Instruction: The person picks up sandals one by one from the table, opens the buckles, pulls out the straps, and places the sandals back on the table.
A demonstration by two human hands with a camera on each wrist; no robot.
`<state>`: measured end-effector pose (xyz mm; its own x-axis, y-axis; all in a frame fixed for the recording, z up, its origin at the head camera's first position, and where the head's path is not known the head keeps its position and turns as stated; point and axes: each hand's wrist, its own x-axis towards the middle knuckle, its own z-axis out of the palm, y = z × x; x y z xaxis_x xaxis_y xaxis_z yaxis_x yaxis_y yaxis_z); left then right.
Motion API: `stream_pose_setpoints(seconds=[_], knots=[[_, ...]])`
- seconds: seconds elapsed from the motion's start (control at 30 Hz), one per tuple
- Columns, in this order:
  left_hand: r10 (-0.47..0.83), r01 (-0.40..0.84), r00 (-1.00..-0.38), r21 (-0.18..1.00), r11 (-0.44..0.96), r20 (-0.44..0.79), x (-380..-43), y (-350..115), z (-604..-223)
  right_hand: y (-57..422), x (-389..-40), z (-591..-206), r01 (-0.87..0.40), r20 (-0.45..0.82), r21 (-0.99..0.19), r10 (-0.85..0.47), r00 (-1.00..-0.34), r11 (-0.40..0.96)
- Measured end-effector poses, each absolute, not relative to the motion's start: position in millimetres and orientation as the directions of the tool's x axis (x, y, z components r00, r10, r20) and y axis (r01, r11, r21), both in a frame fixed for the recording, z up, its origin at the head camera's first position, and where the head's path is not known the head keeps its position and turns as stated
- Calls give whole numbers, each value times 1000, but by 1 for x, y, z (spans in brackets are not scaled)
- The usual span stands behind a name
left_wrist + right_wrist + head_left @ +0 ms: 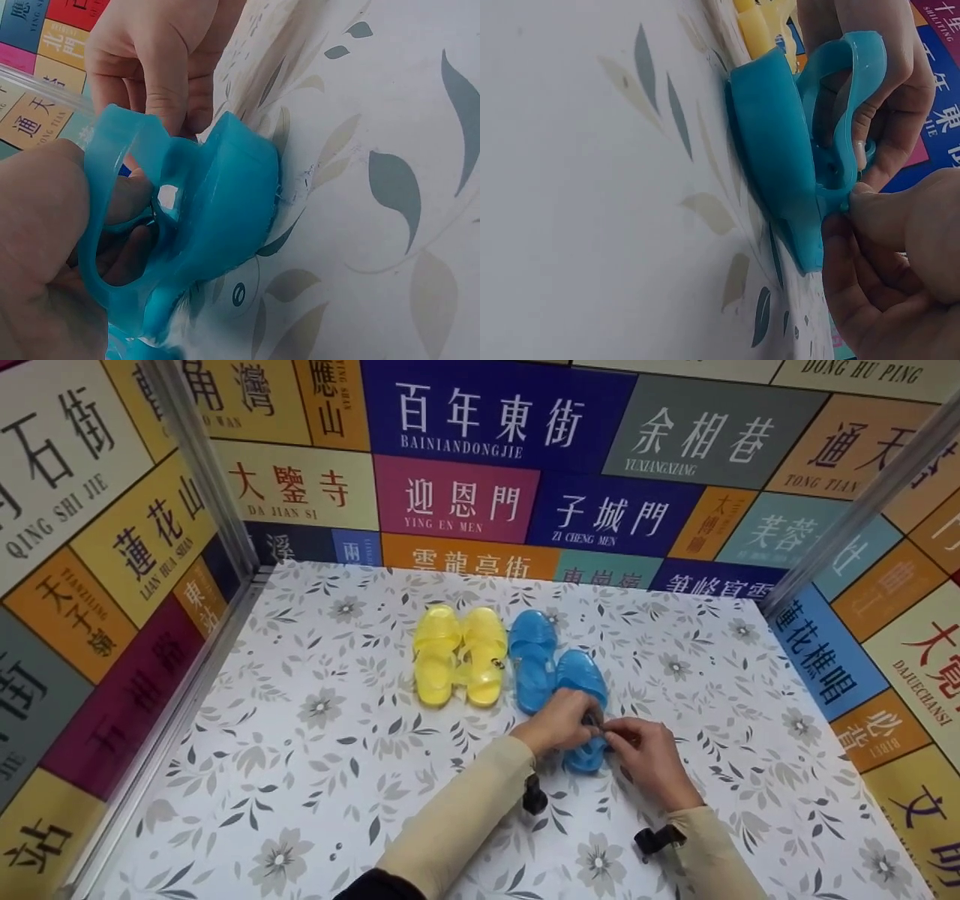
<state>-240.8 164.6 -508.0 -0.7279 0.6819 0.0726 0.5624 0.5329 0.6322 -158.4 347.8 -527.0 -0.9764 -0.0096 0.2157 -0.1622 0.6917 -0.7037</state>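
Observation:
On the patterned tabletop lies a blue sandal [582,675], its toe pointing away and both hands at its ankle strap [866,67]. My left hand [564,721] reaches over from the left; its fingers curl inside the strap loop in the left wrist view, gripping the strap near its side. With thumb and index finger, my right hand [896,247] pinches the strap where it joins the sandal's outer side. The fastening itself is mostly covered by fingertips. Just left of this sandal sits its blue mate [532,660], set slightly farther back.
A pair of yellow sandals, the left one [435,656] and the right one [484,656], stands side by side left of the blue pair. The white leaf-print tabletop [322,780] is bounded by sign-covered panels [457,502] and metal posts [214,472].

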Motion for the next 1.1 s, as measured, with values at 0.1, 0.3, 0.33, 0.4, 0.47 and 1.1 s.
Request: stream_pose_setpoints(seconds=[0.1, 0.3, 0.33, 0.4, 0.47, 1.1], knots=[[679, 556, -732, 631, 542, 62, -241, 164, -507, 350, -156, -528, -133, 186, -710, 1, -983, 692], [680, 548, -731, 637, 542, 50, -239, 163, -509, 351, -152, -530, -77, 139, -706, 31, -990, 704], [682, 551, -730, 636, 541, 52, -239, 163, -509, 351, -152, -530, -74, 136, -709, 33, -990, 702], [688, 566, -722, 629, 533, 67, -240, 163, -509, 351, -152, -529, -76, 141, -714, 37, -989, 696], [695, 588, -713, 617, 523, 90, -240, 163, -508, 351, -153, -528, -84, 152, -721, 39, -988, 688], [684, 577, -723, 630, 520, 97, -242, 164, -507, 344, -166, -524, -122, 177, -727, 14, -984, 675]])
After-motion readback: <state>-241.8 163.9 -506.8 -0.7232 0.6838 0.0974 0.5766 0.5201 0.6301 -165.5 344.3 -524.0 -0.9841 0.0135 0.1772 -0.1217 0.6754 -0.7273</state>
